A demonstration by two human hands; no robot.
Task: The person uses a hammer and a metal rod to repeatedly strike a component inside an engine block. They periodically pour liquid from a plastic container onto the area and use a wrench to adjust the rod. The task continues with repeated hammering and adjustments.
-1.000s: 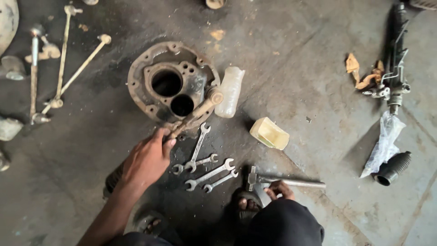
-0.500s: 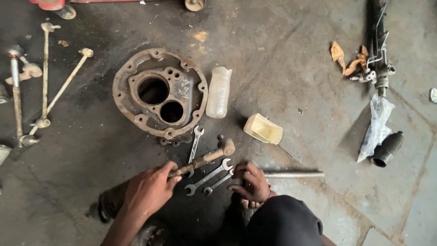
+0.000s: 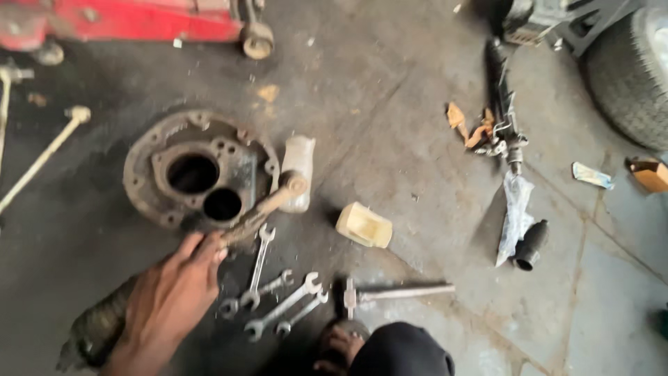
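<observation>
Since a moment ago, the left hand [image 3: 170, 296] has swung the long rusty shaft [image 3: 261, 209] up off the floor, so that its knobbed end is now pointing toward the white plastic bottle [image 3: 298, 167] at centre frame, and the right hand has dropped out of sight behind the dark knee [image 3: 400, 351] at the bottom edge. The left hand is clamping its fingers around the shaft's middle, lower left of the frame, with the greasy lower end [image 3: 94, 334] of the shaft trailing toward the bottom left corner. Whether the right hand is open or closed, I cannot tell, since it is not showing.

Just above the hand, the round rusty housing [image 3: 146, 163] with two bores is lying flat on the dark concrete floor [image 3: 390, 111]. Below the shaft, four open-ended spanners [image 3: 278, 303] are lying loosely together, and a hammer [image 3: 393, 294] is lying just to their right. A pale yellow block [image 3: 364, 225] is sitting between the bottle and the hammer.

At the right of the frame, a long black steering rack [image 3: 502, 104] is lying with orange rags [image 3: 467, 129] beside it, a clear plastic bag [image 3: 516, 209] and a black rubber boot [image 3: 531, 245] below. A red trolley jack [image 3: 139, 21] is standing along the upper left, and a tyre [image 3: 630, 69] is filling the upper right corner.
</observation>
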